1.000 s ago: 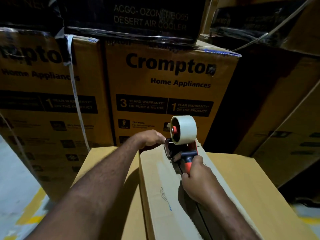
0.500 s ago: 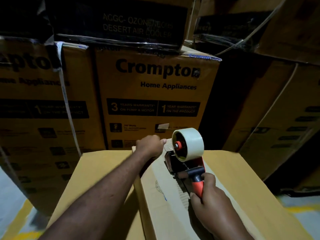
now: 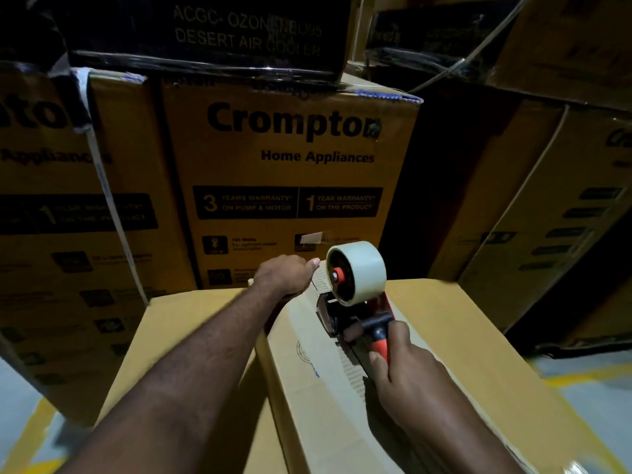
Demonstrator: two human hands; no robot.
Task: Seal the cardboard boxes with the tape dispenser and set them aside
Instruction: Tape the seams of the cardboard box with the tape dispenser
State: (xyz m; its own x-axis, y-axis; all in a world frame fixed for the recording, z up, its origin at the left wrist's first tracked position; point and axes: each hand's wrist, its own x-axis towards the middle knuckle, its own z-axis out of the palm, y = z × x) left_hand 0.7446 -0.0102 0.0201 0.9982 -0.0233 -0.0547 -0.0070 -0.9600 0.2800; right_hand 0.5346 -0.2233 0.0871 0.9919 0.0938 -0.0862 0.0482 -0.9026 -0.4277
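Cardboard box [image 3: 307,388] of plain brown corrugated board lies directly in front of you in the head view, resting on a wider plain carton [image 3: 191,336]; its top flaps are down and its contents are hidden. Your right hand [image 3: 407,381] is wrapped closed around the red handle of one tape dispenser [image 3: 355,302], which sits on the centre seam with its round cream tape roll upright. Your left hand [image 3: 287,275] presses on the far edge of the box, fingers curled over it. Behind stand printed Crompton cartons [image 3: 290,186], smooth-faced, one bound with a white strap [image 3: 113,213].
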